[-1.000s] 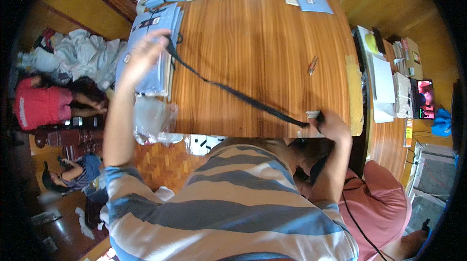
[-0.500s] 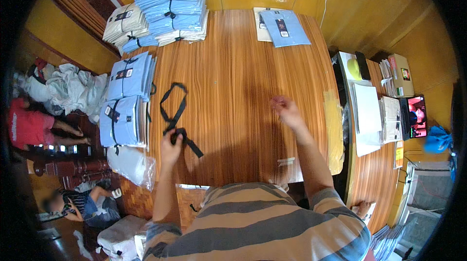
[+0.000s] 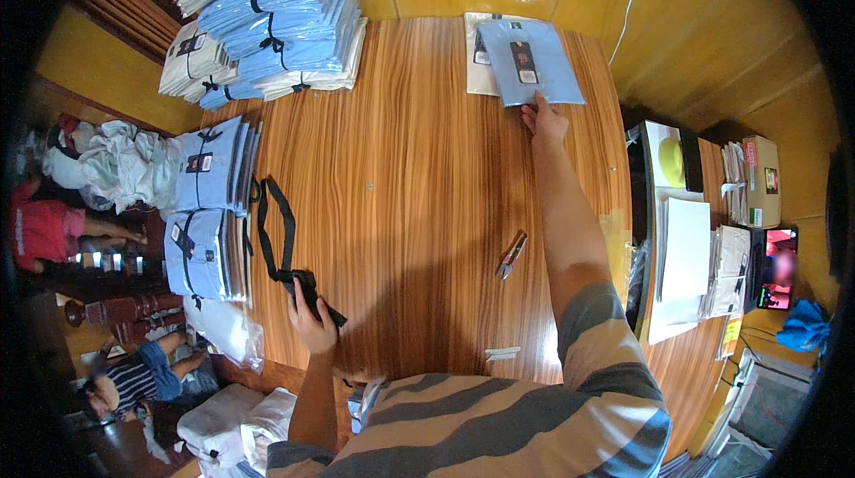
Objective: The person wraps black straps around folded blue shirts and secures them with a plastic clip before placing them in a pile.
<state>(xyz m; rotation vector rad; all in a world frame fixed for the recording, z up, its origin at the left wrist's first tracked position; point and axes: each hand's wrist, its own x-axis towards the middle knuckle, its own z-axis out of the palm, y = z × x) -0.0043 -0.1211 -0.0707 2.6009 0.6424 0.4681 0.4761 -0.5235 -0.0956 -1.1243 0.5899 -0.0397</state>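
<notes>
My left hand (image 3: 312, 325) is closed on a bunched black ribbon (image 3: 303, 282) at the left front of the table. A long loop of the ribbon lies beyond it, toward the packed shirts. My right hand (image 3: 546, 126) is stretched to the far right, fingers apart. Its fingertips meet the near edge of a blue folded shirt in a clear bag (image 3: 549, 60), which partly covers a cream packed shirt (image 3: 481, 82). Small thread snips (image 3: 512, 255) lie on the table, left of my right forearm.
Tied stacks of blue (image 3: 267, 11) and cream shirts stand at the far left, with two tied blue bundles (image 3: 200, 251) nearer. Clear plastic bags (image 3: 227, 331) lie at the left edge. A side table (image 3: 686, 371) with papers and a screen stands right. Two people are at the left.
My right hand has reached forward to the blue shirt. The snips now show on the table near where it was. My left hand stays with the ribbon, whose loop has shifted slightly.
</notes>
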